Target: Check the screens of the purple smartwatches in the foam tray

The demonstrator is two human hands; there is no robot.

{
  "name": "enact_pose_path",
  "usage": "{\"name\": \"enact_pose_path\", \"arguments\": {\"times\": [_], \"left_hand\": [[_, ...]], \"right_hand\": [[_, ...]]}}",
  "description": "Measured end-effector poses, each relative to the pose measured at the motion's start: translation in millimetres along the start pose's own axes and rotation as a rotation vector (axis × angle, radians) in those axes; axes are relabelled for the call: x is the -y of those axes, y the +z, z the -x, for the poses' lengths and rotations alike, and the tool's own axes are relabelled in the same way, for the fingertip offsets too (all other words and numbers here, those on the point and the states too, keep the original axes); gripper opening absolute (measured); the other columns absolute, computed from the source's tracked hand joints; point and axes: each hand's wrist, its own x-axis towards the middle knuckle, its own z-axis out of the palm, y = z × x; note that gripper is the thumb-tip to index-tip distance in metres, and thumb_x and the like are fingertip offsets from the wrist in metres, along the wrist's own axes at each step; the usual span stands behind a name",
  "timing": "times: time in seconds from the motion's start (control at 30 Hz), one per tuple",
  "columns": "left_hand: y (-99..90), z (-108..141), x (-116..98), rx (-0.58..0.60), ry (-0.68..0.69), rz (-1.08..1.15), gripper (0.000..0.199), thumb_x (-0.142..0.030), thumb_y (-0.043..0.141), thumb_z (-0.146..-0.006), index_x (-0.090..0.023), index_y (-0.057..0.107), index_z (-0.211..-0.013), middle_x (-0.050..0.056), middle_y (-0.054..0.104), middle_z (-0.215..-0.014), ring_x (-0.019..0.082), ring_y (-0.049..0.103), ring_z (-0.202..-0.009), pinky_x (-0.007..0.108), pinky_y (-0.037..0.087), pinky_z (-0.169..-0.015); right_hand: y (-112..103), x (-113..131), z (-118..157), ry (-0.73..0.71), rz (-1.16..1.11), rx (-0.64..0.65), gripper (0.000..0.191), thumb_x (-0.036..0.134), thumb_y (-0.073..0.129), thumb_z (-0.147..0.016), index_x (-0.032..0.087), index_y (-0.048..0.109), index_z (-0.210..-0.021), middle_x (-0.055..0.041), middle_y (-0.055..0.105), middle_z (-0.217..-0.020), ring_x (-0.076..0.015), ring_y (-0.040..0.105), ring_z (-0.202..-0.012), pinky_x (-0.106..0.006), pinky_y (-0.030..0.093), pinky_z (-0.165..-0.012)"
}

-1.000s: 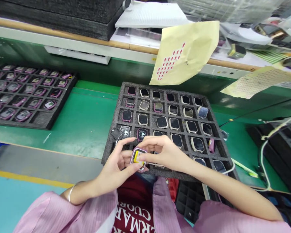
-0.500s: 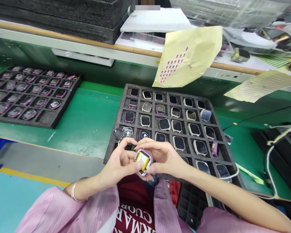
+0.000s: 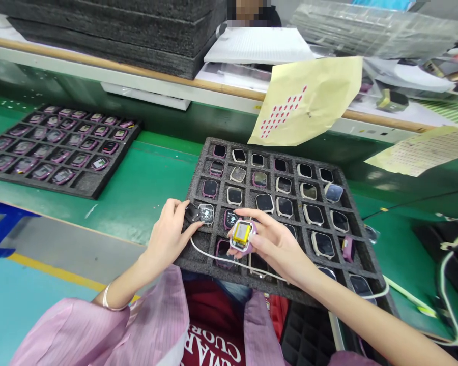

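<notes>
In my right hand (image 3: pixel 269 241) is a purple smartwatch case (image 3: pixel 241 236) with its inside uncovered. A yellow-edged battery shows in it, facing up, above the dark foam tray (image 3: pixel 244 277). At the tray's left side my left hand (image 3: pixel 169 229) has its fingers and thumb on a small black piece (image 3: pixel 191 214), to which a white cable (image 3: pixel 221 258) seems to run. Right beside that piece sits a watch with a lit face (image 3: pixel 206 214). Another lit watch (image 3: pixel 231 218) lies in the compartment just beyond the held case.
Pale and purple watches fill many tray compartments. A second foam tray (image 3: pixel 86 185) with purple watch cases lies at the left on the green bench (image 3: pixel 152 183). Yellow sheets (image 3: pixel 309 101) hang from the shelf edge (image 3: pixel 229 91) behind. Stacked black foam (image 3: pixel 137 40) stands on the shelf.
My hands have parted. The left hand let go of the watch case and moved left to the black piece; the right now holds the case alone. The view has shifted slightly.
</notes>
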Motion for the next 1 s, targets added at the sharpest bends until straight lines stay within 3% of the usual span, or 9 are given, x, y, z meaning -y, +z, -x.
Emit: {"name": "enact_pose_path", "arguments": {"times": [0.17,0.33,0.4,0.47,0.6,0.73,0.87,1.0], "left_hand": [[0.9,-5,5,-0.045,0.019,0.163,0.036,-0.029,0.068,-0.078,-0.020,0.051,-0.109,0.010,0.049,-0.113,0.027,0.051,-0.110,0.043,0.045,-0.093],[-1.7,3,-8,-0.112,-0.027,0.530,0.038,-0.021,0.069,-0.078,-0.021,0.048,-0.109,0.008,0.058,-0.117,0.023,0.057,-0.111,0.037,0.045,-0.095],[-2.0,7,-17,-0.054,-0.065,0.730,0.043,-0.022,0.068,-0.080,-0.023,0.045,-0.116,0.007,0.061,-0.115,0.020,0.063,-0.102,0.032,0.051,-0.086],[-2.5,9,-25,0.091,-0.118,0.855,0.046,-0.023,0.070,-0.078,-0.023,0.045,-0.118,0.007,0.064,-0.111,0.019,0.066,-0.091,0.027,0.053,-0.073],[-3.1,6,-34,0.332,-0.150,0.875,0.048,-0.020,0.069,-0.078,-0.020,0.048,-0.121,0.007,0.068,-0.102,0.019,0.066,-0.089,0.024,0.051,-0.066],[-2.8,4,-35,0.358,-0.125,0.837,0.045,-0.018,0.066,-0.079,-0.022,0.049,-0.121,0.006,0.069,-0.102,0.019,0.066,-0.090,0.023,0.051,-0.063],[-2.3,6,-35,0.371,-0.194,0.961,0.046,-0.016,0.063,-0.081,-0.022,0.046,-0.123,0.007,0.068,-0.107,0.020,0.066,-0.096,0.025,0.054,-0.070],[0.9,8,-34,0.423,-0.243,1.073,0.052,-0.016,0.064,-0.080,-0.021,0.043,-0.128,0.010,0.067,-0.110,0.021,0.068,-0.090,0.028,0.056,-0.071]], "right_hand": [[-3,2,-4,0.001,0.086,0.002,0.033,0.033,0.065,-0.088,0.019,0.054,-0.116,-0.0058,0.064,-0.092,-0.0185,0.068,-0.078,-0.031,0.058,-0.067],[-5,0,-7,0.003,0.063,0.074,0.045,0.022,0.073,-0.081,0.022,0.053,-0.121,-0.0052,0.060,-0.104,-0.0131,0.065,-0.081,-0.025,0.057,-0.071],[-5,-1,-7,-0.007,0.082,0.082,0.057,0.016,0.078,-0.074,0.023,0.052,-0.124,-0.0048,0.058,-0.109,-0.0130,0.063,-0.086,-0.026,0.056,-0.076],[-4,-1,-7,-0.029,0.175,0.073,0.060,0.016,0.078,-0.073,0.023,0.050,-0.125,-0.0057,0.058,-0.111,-0.0144,0.063,-0.088,-0.029,0.056,-0.080],[2,4,-8,-0.163,0.528,0.036,0.051,0.018,0.073,-0.078,0.022,0.053,-0.125,-0.0069,0.055,-0.110,-0.0164,0.062,-0.086,-0.032,0.057,-0.079],[6,9,-13,-0.278,0.774,0.056,0.044,0.020,0.073,-0.079,0.022,0.057,-0.119,-0.0083,0.054,-0.111,-0.0174,0.060,-0.084,-0.031,0.057,-0.074],[4,6,-16,-0.321,0.855,0.092,0.047,0.019,0.074,-0.078,0.022,0.054,-0.120,-0.0082,0.053,-0.113,-0.0173,0.059,-0.083,-0.031,0.056,-0.073],[3,3,-16,-0.344,0.944,0.076,0.050,0.023,0.072,-0.081,0.022,0.048,-0.124,-0.0077,0.055,-0.110,-0.0166,0.058,-0.079,-0.032,0.056,-0.073]]}}
